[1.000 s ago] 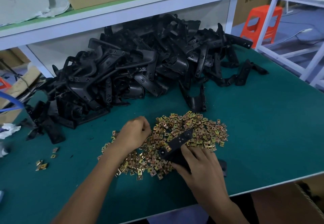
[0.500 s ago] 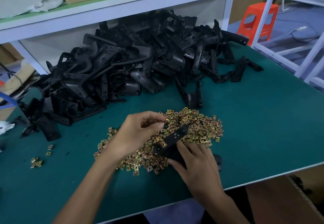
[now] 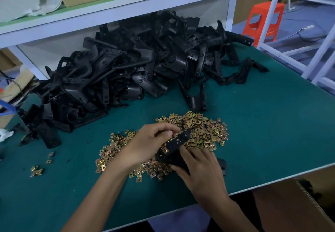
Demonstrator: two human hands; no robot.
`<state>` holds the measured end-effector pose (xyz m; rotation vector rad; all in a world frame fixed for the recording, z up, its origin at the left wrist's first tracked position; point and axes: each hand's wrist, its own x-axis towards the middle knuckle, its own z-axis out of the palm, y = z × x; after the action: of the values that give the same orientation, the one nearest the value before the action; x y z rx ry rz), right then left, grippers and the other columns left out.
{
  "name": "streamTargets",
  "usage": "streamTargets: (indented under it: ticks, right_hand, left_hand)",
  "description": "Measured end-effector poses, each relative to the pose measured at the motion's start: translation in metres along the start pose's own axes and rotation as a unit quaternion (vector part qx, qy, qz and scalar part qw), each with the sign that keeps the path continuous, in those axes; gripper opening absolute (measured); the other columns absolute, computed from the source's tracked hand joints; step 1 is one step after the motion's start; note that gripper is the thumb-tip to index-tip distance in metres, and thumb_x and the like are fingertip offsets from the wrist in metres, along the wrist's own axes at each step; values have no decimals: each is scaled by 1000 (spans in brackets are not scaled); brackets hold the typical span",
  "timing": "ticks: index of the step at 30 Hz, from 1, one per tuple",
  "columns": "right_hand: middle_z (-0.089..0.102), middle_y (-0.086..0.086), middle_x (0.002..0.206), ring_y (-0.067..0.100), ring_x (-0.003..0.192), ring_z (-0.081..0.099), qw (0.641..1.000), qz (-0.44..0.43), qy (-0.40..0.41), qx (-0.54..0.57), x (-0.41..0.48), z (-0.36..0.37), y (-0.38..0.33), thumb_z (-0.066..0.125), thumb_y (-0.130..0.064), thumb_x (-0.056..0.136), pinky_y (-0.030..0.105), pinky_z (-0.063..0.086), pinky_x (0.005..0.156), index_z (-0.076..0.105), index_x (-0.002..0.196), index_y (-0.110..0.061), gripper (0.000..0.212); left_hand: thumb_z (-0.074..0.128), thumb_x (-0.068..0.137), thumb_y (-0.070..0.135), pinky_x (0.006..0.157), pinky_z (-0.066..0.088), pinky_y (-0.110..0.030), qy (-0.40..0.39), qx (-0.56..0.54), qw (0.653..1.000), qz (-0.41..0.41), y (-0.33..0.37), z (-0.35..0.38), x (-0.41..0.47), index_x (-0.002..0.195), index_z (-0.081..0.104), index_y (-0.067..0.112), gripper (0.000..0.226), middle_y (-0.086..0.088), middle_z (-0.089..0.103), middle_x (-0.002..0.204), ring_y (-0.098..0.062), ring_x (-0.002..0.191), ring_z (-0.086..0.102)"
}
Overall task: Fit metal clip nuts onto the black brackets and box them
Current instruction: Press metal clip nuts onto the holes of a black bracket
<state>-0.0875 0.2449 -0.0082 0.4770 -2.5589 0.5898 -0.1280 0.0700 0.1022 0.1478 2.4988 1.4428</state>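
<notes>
My right hand [image 3: 198, 167] grips a black bracket [image 3: 178, 143] over the heap of brass-coloured clip nuts [image 3: 204, 128] on the green table [image 3: 262, 132]. One clip nut [image 3: 165, 150] sits clipped on the bracket's lower left edge. My left hand [image 3: 150, 142] is at the bracket's upper left edge, thumb and fingers curled and pinched together on a small clip nut that is mostly hidden. A big pile of loose black brackets [image 3: 136, 65] lies behind, under the shelf.
A few stray clip nuts [image 3: 37, 170] lie at the left. A cardboard box [image 3: 297, 206] stands below the table's front edge at the right. A white shelf [image 3: 126, 8] overhangs the back. An orange stool [image 3: 262, 21] and a white frame [image 3: 319, 55] stand to the right.
My left hand lifted from the nut heap with its fingers pinched and moved right to the bracket's edge. The right hand kept hold of the bracket.
</notes>
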Motion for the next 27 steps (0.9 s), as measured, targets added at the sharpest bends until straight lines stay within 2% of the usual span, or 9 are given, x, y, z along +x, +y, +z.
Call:
streamTargets:
  ticks: [2, 4, 10, 15, 21, 27]
  right_hand:
    - [70, 2, 96, 28, 81, 64, 1000, -1, 0, 0, 0, 0, 0, 86, -45, 75, 40, 54, 69, 71, 119, -13, 56]
    - [70, 1, 95, 28, 80, 64, 1000, -1, 0, 0, 0, 0, 0, 85, -45, 76, 40, 54, 68, 70, 120, -14, 56]
    - [69, 1, 94, 28, 79, 63, 1000, -3, 1, 2, 0, 0, 0, 86, -45, 76, 40, 53, 68, 71, 120, -14, 56]
    - [70, 1, 92, 27, 79, 64, 1000, -2, 4, -1, 0, -2, -1, 88, -45, 73, 39, 55, 68, 72, 118, -14, 56]
    - [71, 0, 92, 26, 79, 64, 1000, -4, 4, -4, 2, -6, -3, 89, -44, 72, 38, 55, 68, 73, 118, -14, 58]
    - [71, -1, 91, 25, 78, 64, 1000, -5, 5, -10, 2, -6, -3, 90, -45, 71, 38, 55, 68, 73, 117, -14, 58]
  left_hand:
    - [58, 103, 22, 80, 47, -7, 3, -16, 1000, 0, 0, 1, 0, 111, 74, 38, 24, 20, 73, 103, 6, 99, 64]
    - [62, 100, 23, 78, 48, -13, 7, -23, 1000, -6, -1, 0, 0, 110, 70, 37, 18, 13, 74, 98, 0, 92, 67]
    - [69, 95, 19, 73, 49, -12, 8, -43, 999, -14, -2, -3, 2, 100, 71, 22, 6, 5, 74, 88, -2, 81, 65]
    - [70, 94, 17, 72, 48, -15, 6, -12, 1000, -14, 1, -4, 5, 96, 72, 22, 6, 4, 76, 87, -2, 79, 67]
    - [72, 93, 20, 85, 56, -36, 0, 15, 1000, -10, 5, -8, 7, 92, 73, 27, 7, 1, 75, 88, -13, 84, 70]
    - [70, 94, 25, 84, 55, -35, -20, 69, 997, -10, 12, -9, 8, 94, 71, 33, 9, 7, 74, 87, -11, 84, 70]
